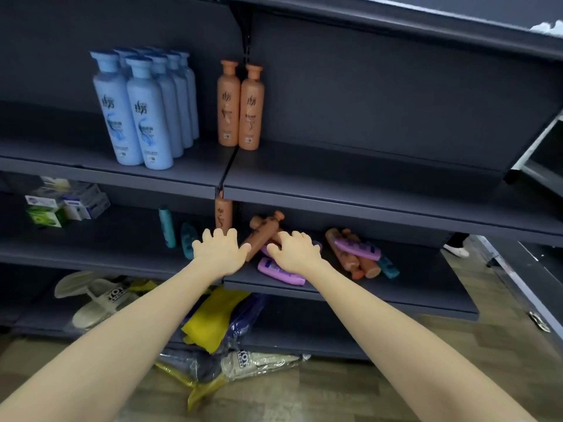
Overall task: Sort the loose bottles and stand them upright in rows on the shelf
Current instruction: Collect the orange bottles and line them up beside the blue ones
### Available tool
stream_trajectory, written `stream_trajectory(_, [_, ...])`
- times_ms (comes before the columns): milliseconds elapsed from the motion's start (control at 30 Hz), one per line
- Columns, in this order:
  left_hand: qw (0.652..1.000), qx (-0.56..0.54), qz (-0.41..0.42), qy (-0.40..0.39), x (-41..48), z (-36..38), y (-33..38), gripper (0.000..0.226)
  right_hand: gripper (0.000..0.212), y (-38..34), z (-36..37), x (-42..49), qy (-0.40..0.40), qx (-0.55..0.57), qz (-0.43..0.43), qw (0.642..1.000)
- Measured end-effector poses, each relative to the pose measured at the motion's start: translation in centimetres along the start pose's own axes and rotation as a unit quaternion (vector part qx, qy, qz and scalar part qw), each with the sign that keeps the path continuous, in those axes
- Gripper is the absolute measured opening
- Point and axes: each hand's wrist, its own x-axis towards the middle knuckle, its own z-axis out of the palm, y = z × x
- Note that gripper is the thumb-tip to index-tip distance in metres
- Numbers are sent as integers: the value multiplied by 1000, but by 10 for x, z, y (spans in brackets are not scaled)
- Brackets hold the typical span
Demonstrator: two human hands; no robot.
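Open board runs right of the two upright orange bottles (240,106) on the upper shelf (350,184). Left of them stand two rows of blue bottles (143,108), too overlapped for me to count. On the middle shelf (411,287), under that low front edge, one orange bottle (224,213) stands at the far side. Loose orange bottles (262,234) lie heaped among three purple bottles (358,248). My left hand (221,252) and right hand (294,254) hover over them, fingers spread wide, gripping nothing. I cannot tell whether they touch anything.
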Motion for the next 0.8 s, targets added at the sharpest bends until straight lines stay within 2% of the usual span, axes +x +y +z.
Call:
stream_trajectory(533, [994, 8, -29, -106, 2, 57, -76, 58, 50, -45, 70, 15, -84, 5, 21, 996])
stream_trajectory(800, [985, -8, -23, -169, 11, 92, -100, 57, 48, -53, 109, 19, -147, 5, 66, 987])
